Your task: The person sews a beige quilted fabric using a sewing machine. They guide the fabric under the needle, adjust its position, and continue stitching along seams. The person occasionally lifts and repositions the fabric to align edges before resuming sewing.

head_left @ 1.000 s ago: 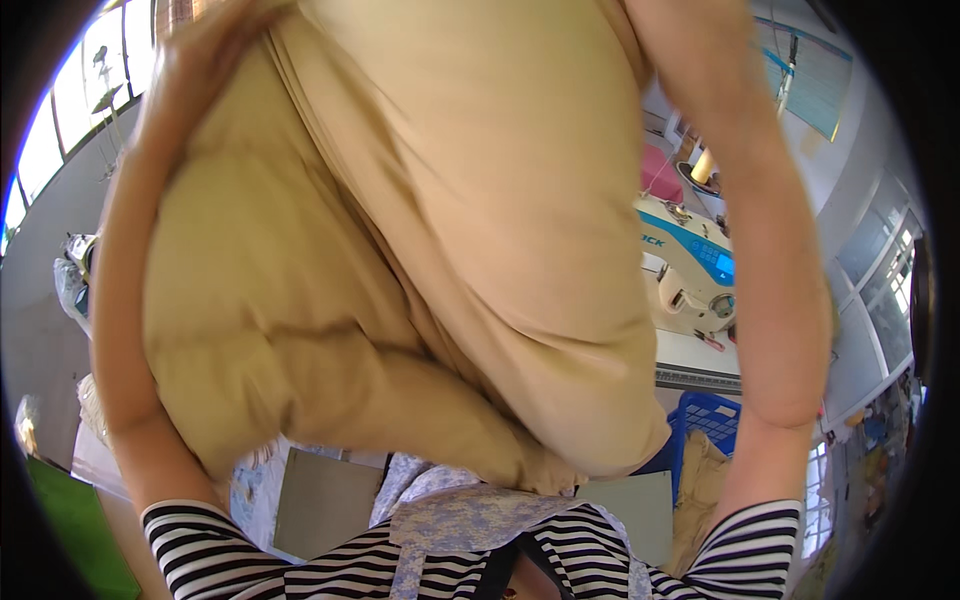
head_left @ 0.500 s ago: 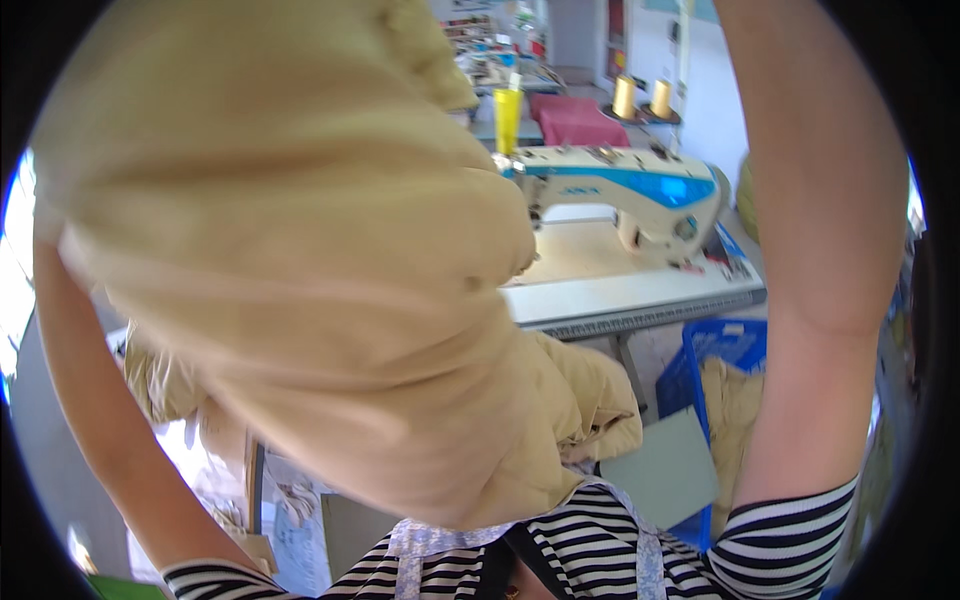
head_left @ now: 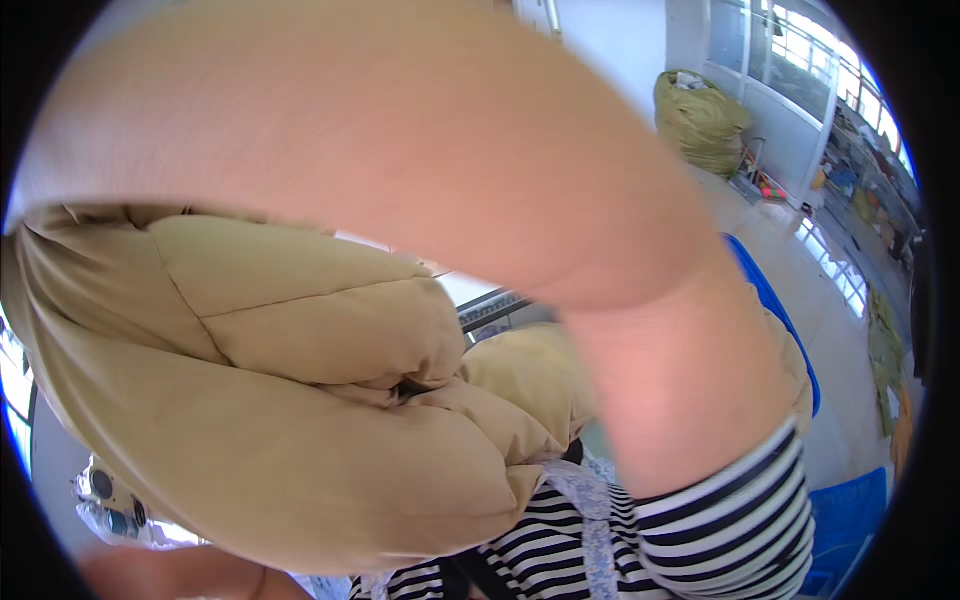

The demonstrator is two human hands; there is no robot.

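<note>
A beige padded garment [head_left: 330, 440] fills the left and middle of the view, held up close in front of me. Its stitched seams and puffy folds show, with a small dark gap where the folds meet. My right forearm sweeps across the top toward the left rim, over the garment's upper edge; the hand itself lies beyond the view. Only a blurred piece of my left arm shows at the lower left, below the garment, and that hand is out of sight too. What either hand grips is hidden.
Behind the garment, part of a sewing table edge [head_left: 495, 308] shows. A blue crate [head_left: 775, 300] stands at the right, and another blue container [head_left: 850, 520] lower down. A stuffed olive sack [head_left: 700, 120] sits by the far wall. Machine parts [head_left: 110, 495] appear at the lower left.
My view has turned right, so the sewing machine is no longer seen. My right arm has swung left across the top. The garment has lowered and turned, showing seams and folds.
</note>
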